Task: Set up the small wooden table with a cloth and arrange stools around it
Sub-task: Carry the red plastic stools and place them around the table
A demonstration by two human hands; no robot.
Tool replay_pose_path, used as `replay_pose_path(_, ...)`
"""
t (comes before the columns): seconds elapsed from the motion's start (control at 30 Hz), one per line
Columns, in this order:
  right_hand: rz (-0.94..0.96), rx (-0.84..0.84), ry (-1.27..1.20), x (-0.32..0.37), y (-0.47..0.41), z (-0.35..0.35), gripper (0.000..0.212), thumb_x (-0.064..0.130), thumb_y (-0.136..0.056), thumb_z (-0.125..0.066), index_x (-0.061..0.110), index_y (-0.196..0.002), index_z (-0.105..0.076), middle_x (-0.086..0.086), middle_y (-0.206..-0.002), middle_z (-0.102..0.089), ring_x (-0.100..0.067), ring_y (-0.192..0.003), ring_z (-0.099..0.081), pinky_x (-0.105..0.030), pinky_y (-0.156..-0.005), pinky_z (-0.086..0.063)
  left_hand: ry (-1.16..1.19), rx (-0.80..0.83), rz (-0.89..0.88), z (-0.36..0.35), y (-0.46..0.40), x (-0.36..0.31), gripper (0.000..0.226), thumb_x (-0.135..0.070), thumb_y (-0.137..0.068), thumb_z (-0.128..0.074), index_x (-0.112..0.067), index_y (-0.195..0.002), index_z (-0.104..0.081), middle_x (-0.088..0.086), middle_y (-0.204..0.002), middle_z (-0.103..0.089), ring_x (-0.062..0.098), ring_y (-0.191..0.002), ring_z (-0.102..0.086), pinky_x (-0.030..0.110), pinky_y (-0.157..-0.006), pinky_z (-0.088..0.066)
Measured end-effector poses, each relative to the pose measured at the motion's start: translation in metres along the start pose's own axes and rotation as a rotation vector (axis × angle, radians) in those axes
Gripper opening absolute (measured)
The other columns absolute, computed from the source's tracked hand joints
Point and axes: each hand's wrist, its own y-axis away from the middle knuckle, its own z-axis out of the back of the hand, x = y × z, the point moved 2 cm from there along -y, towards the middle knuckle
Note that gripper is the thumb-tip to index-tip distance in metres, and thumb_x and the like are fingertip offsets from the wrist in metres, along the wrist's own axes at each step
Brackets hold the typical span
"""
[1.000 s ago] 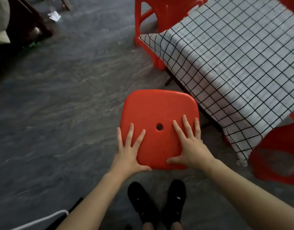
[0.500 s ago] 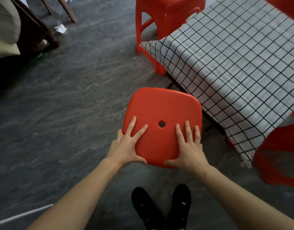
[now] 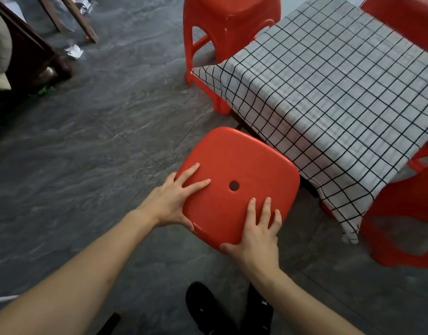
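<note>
Slide square red plastic stool [image 3: 242, 175] squarely beside checked-cloth table [image 3: 329, 93]; left hand [image 3: 174, 201], right hand [image 3: 256, 235] gripping its rim, fingers spread flat.

Both forearms are bare from the edge of the view down to the wrists, with no sleeve, watch or band on them. The left hand [image 3: 170, 201] and the right hand [image 3: 257, 235] wear no gloves and no rings, and the nails are short and unpainted. Below the hands, the person wears black shoes [image 3: 208, 308], plain and matte, each with a small pale mark on its upper. The legs above the shoes are cut off by the edge of the view.
</note>
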Motion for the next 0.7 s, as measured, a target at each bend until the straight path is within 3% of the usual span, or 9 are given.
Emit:
replay_pose_path(0.37,0.030,-0.006,0.081,0.021,-0.026,0.007,0.125,0.048,-0.068,-0.081,0.031,-0.150,0.012,-0.017,-0.154,0.023,-0.048,-0.141,0.011,-0.057,-0.099,-0.045,-0.046,0.070,-0.015,0.037,-0.047,0.021,0.132,-0.050,-0.044,-0.092,-0.061,-0.144,-0.007,-0.029,-0.154,0.017,0.035,-0.147,-0.007,0.057,-0.108,-0.038)
replay_pose_path(0.7,-0.015,0.053,0.078,0.036,-0.019,0.007,0.119,0.048,-0.075,-0.077,0.022,-0.152,0.009,-0.021,-0.155,0.019,-0.050,-0.142,0.009,-0.055,-0.100,-0.045,-0.086,0.093,-0.064,0.042,-0.047,0.018,0.128,-0.052,-0.049,-0.090,-0.056,-0.147,-0.007,-0.023,-0.158,0.015,0.034,-0.145,-0.009,0.052,-0.108,-0.039)
